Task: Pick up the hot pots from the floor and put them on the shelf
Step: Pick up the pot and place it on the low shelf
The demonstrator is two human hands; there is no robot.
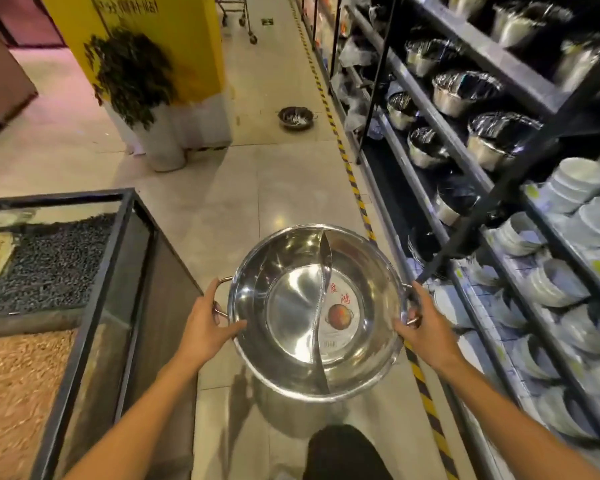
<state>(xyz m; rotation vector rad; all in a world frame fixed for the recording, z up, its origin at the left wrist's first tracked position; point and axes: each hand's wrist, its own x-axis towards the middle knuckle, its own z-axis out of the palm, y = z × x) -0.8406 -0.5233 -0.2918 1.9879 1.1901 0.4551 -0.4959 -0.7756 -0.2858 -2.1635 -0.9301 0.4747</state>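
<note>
— What are you holding?

— I am carrying a divided hot pot (317, 308) off the floor, between my two hands. My left hand (207, 323) is gripping the rim by its left handle, fingers (234, 329) curled over the edge. My right hand (426, 325) is clasping the right handle.

— And the shelf?

— The shelf (465, 174) is running just right of my right fingers, lined with pots. A second hot pot (297, 117) is sitting on the floor well ahead of my hands.
</note>
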